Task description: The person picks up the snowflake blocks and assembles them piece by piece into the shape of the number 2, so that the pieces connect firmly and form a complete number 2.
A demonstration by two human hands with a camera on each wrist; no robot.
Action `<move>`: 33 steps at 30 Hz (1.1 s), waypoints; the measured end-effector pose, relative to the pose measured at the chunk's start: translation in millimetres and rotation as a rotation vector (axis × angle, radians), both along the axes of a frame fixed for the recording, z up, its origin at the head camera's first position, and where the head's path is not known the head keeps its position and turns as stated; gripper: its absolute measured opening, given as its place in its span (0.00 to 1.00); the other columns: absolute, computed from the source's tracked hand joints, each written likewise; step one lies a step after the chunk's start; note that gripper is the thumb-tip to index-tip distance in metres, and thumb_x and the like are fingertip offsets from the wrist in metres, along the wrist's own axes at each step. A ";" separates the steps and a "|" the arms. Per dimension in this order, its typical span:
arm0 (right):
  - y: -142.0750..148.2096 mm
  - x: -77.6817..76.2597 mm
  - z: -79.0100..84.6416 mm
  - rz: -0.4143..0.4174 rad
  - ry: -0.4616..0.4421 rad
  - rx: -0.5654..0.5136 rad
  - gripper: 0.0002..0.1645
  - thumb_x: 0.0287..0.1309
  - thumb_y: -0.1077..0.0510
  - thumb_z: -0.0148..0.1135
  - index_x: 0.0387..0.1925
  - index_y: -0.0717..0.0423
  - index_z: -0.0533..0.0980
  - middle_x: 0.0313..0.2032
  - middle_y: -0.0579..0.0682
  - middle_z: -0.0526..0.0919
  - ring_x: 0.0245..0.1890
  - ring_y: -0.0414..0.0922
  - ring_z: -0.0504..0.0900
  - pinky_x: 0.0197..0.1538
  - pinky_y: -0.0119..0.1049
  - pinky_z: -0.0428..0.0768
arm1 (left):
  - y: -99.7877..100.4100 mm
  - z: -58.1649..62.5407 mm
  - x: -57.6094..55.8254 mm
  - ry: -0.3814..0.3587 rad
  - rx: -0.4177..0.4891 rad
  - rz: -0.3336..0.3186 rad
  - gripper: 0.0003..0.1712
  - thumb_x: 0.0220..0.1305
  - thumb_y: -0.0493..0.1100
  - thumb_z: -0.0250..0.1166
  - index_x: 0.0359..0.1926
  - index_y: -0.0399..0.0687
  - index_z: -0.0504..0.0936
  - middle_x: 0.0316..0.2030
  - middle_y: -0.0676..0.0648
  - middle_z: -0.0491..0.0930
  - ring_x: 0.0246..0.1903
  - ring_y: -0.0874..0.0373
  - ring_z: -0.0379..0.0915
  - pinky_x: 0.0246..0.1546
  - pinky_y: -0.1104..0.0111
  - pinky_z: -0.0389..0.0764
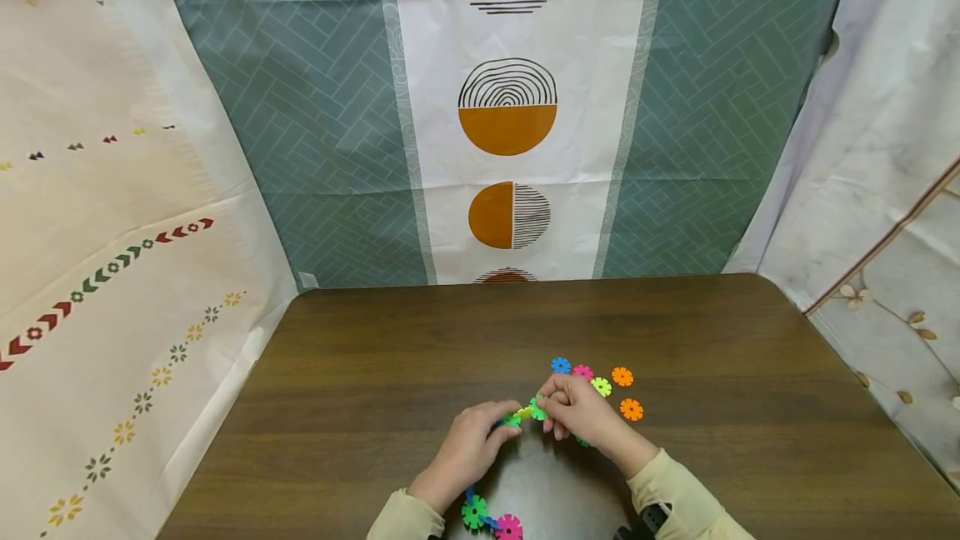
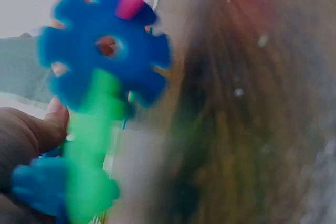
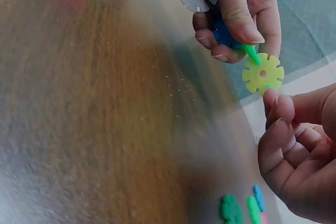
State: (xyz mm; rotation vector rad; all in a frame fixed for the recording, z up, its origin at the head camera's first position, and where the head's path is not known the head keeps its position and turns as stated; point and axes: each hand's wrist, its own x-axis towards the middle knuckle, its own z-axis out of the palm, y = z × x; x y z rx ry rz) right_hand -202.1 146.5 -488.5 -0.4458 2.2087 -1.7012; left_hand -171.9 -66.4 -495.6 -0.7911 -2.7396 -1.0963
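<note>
A chain of notched plastic discs hangs from my left hand (image 1: 467, 447), whose fingers and thumb grip it near its upper end. Beyond that grip, a yellow disc (image 3: 252, 81) slots onto a green one. My right hand (image 1: 583, 417) pinches another green disc (image 1: 536, 410) at the yellow disc's far edge; in the right wrist view the fingertips mostly cover it. A blue disc (image 2: 79, 43) and a green disc (image 2: 86, 140) of the chain loom blurred in the left wrist view. Lower down, the chain carries a green disc (image 1: 472, 515) and a pink disc (image 1: 510, 528).
Loose discs lie on the brown table (image 1: 360, 365) around the right hand: blue (image 1: 560, 366), pink (image 1: 582, 372), yellow-green (image 1: 601, 387), two orange (image 1: 622, 376), and a green one partly under the wrist. A patterned curtain (image 1: 330, 107) hangs behind the table's far edge.
</note>
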 end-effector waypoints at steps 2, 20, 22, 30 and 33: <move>-1.4 0.8 -0.6 0.000 -0.020 -0.011 0.08 0.69 0.62 0.55 0.40 0.66 0.72 0.20 0.57 0.80 0.15 0.42 0.74 0.22 0.33 0.77 | -0.2 -0.9 -0.5 -0.015 0.014 -0.002 0.13 0.64 0.42 0.65 0.50 0.51 0.82 0.44 0.52 0.83 0.45 0.59 0.79 0.46 0.62 0.79; 22.4 6.4 6.4 -0.120 0.345 0.450 0.03 0.60 0.57 0.67 0.32 0.50 0.79 0.21 0.40 0.76 0.20 0.35 0.71 0.25 0.31 0.72 | -2.2 1.9 -2.5 -0.163 0.043 0.042 0.25 0.68 0.48 0.62 0.64 0.56 0.72 0.26 0.56 0.77 0.22 0.66 0.70 0.30 0.68 0.75; 29.8 8.3 8.7 -0.120 0.393 0.574 0.07 0.53 0.56 0.73 0.31 0.48 0.80 0.22 0.38 0.74 0.23 0.35 0.70 0.27 0.32 0.70 | -2.5 1.7 -2.6 -0.154 0.045 0.052 0.26 0.68 0.53 0.62 0.65 0.59 0.72 0.35 0.54 0.82 0.28 0.65 0.75 0.38 0.65 0.77; 44.5 15.4 8.2 -0.036 0.381 0.794 0.22 0.37 0.51 0.82 0.29 0.46 0.75 0.29 0.42 0.70 0.30 0.40 0.68 0.32 0.37 0.69 | -2.7 0.8 -3.3 -0.232 0.173 0.079 0.25 0.67 0.55 0.63 0.62 0.58 0.77 0.20 0.55 0.78 0.06 0.66 0.67 0.15 0.70 0.75; 45.5 16.0 5.7 -0.029 0.390 0.782 0.25 0.38 0.53 0.82 0.26 0.47 0.69 0.27 0.42 0.69 0.28 0.40 0.66 0.31 0.36 0.67 | -2.2 1.1 -3.2 -0.234 0.177 0.080 0.24 0.66 0.55 0.63 0.61 0.58 0.78 0.21 0.53 0.80 0.06 0.67 0.66 0.16 0.71 0.75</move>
